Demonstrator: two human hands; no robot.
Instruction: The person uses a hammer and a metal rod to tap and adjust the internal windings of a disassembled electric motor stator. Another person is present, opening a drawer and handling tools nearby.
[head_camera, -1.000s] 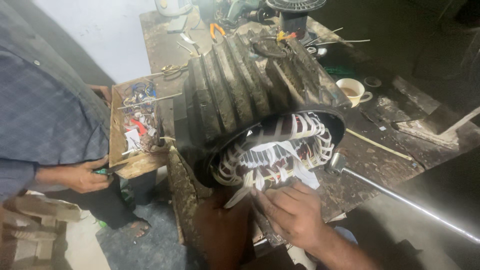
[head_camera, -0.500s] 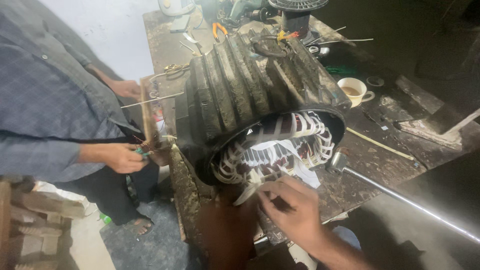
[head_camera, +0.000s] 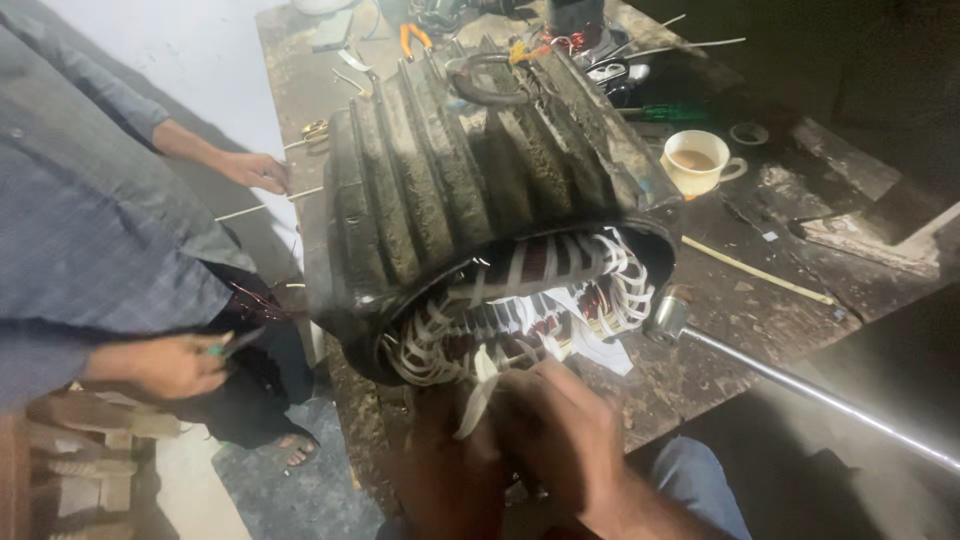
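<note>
A big ribbed motor housing (head_camera: 480, 180) lies on its side on the workbench (head_camera: 760, 300), open end towards me. Inside it are copper windings laced with white tape (head_camera: 560, 290). Both my hands are at the lower rim of that opening. My right hand (head_camera: 570, 440) has its fingers closed on a white strip (head_camera: 476, 400) that hangs from the windings. My left hand (head_camera: 440, 475) is close beside it, dark and blurred, pressed against the strip; its grip is unclear.
A co-worker in a grey shirt stands at the left, one hand (head_camera: 255, 170) on thin rods at the bench edge, the other hand (head_camera: 165, 365) holding a small tool. A cup (head_camera: 695, 160), orange pliers (head_camera: 415, 38), a metal bar (head_camera: 800, 385) and loose tools lie on the bench.
My left hand has come into view beside my right at the windings. The view moved closer to the motor. The co-worker's far hand now rests at the bench edge.
</note>
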